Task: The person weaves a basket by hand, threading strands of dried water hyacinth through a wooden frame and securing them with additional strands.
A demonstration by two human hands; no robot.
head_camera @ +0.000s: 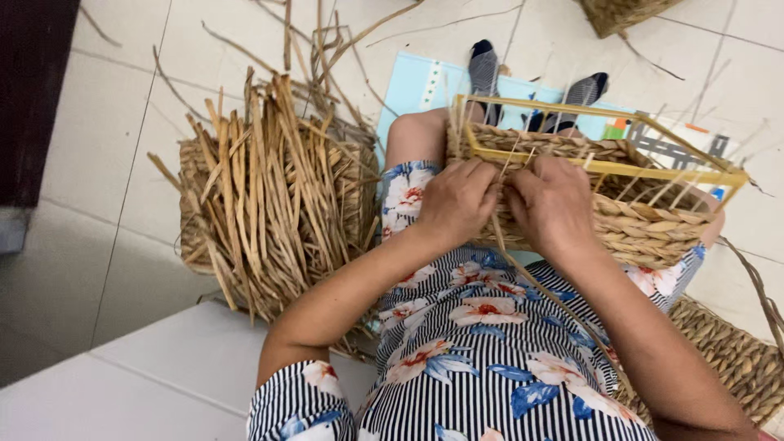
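A person sits on the floor [106,139] with a half-made woven basket [645,229] resting on the lap. The basket has a yellow frame [604,167] on top, and thick braided straw wraps its side.

The left hand [457,200] and the right hand [551,204] sit close together, touching the near wall of the basket. Both hands are curled shut. The left hand pinches a thin straw strand [510,265] that runs down across the striped flower dress [482,359]. The right hand presses its fingers on the weave just beside it, but I cannot tell if it also holds the strand.

To weave this bit well, I think the strand should be pulled snug so no gap shows. The right hand should hold the row flat while the left hand tucks the strand in. A pull that is too hard could snap the dry straw or bend the frame.

A big pile of dry straw [261,196] lies on the floor to the left of the person's knee. Another woven piece [735,351] lies on the floor by the right arm. A 3rd basket [621,12] peeks in at the far edge of the floor.
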